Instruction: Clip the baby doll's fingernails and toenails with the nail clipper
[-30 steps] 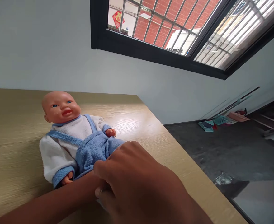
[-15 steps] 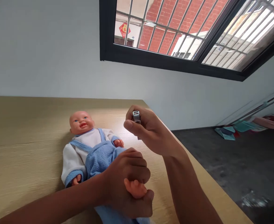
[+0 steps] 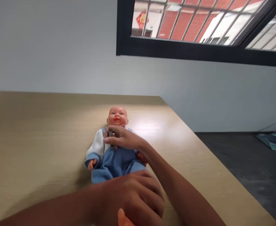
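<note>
A baby doll (image 3: 119,157) in a white top and blue overalls lies on its back on the wooden table (image 3: 46,131), its head toward the wall. My right hand (image 3: 122,138) is over the doll's chest, its fingers closed on a small metal nail clipper (image 3: 111,139) held upright. Across the doll's legs, my left hand (image 3: 140,194) is curled round the doll's foot (image 3: 124,218); only a little of the foot shows at the bottom edge. The doll's lower legs are hidden behind my left hand and forearm.
A grey-white wall (image 3: 58,47) stands behind the table, with a dark-framed, barred window (image 3: 187,51) at upper right. The table's right edge drops to a dark floor (image 3: 234,163). Blue-green items (image 3: 273,142) lie on the floor at far right.
My right hand has moved left with the nail clipper, from beside the doll to over its chest. My left hand sits lower in view, still on the foot. The camera has shifted.
</note>
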Demonstrator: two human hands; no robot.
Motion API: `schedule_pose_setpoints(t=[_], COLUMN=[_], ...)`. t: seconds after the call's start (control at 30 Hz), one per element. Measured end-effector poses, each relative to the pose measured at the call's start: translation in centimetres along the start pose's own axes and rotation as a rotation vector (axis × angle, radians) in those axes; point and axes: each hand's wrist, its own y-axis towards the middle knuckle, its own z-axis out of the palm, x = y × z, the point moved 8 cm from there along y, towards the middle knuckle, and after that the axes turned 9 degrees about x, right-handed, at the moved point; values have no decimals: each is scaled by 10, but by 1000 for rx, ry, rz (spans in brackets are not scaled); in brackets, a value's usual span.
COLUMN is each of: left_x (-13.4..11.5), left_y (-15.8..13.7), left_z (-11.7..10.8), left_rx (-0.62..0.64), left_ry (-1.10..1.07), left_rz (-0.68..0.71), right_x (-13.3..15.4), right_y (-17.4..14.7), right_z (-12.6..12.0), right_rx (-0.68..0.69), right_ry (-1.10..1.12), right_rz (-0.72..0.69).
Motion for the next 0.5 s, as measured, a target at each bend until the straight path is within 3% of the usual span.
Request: schedule_pose_setpoints(t=[0.1, 0.27, 0.37, 0.5], left_x=[-9, -28, -34, -40], left_y=[-4, -21, -31, -35], left_z=[8, 46, 64, 73], left_rx=[15, 16, 90, 140], left_ry=[-23, 464, 663, 842], left_rz=[33, -52, -165, -227], right_x=[-9, -12, -12, -14], right_y=[0, 1, 1, 1], right_z=[-1, -9, -11, -11], right_rx=[15, 28, 5, -16], right_ry=[30, 35, 40, 38], right_rz=[38, 87, 94, 101])
